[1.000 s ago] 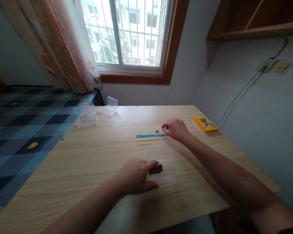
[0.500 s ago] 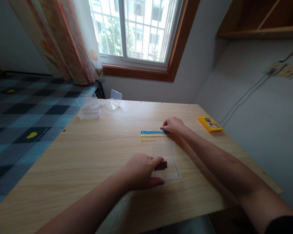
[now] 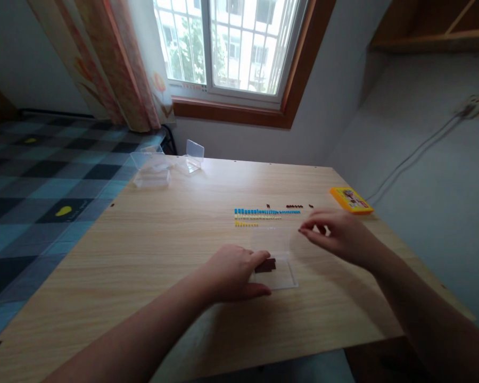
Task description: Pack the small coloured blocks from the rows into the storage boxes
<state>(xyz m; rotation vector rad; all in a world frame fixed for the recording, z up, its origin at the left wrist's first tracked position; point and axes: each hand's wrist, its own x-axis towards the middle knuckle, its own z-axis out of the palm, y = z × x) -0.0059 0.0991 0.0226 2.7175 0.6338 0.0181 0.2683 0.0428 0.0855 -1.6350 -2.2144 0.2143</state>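
Observation:
My left hand point(image 3: 235, 274) grips the left side of an open clear plastic box point(image 3: 285, 279), thumb along its near side and fingers over the inside. Dark brown pieces point(image 3: 268, 265) lie together in the box, partly under the fingers. Above the table, right of the box, my right hand point(image 3: 335, 234) pinches what looks like a tiny brown building brick point(image 3: 300, 230) between thumb and forefinger. Beyond the box run rows of small bricks: blue point(image 3: 259, 211), cream point(image 3: 255, 217) and yellow point(image 3: 245, 224). Several brown bricks point(image 3: 294, 206) form a broken row behind the blue one.
Open clear boxes point(image 3: 151, 178) stand at the table's far left corner, with another clear box point(image 3: 191, 162) beside them. A yellow-orange box point(image 3: 351, 200) lies near the right edge. A bed point(image 3: 56, 175) adjoins the left side, and a cable point(image 3: 415, 146) hangs along the right wall.
My right hand has come back from the brick rows toward me and to the right, uncovering the brown bricks. My left hand stays at the clear box. The view has shifted slightly.

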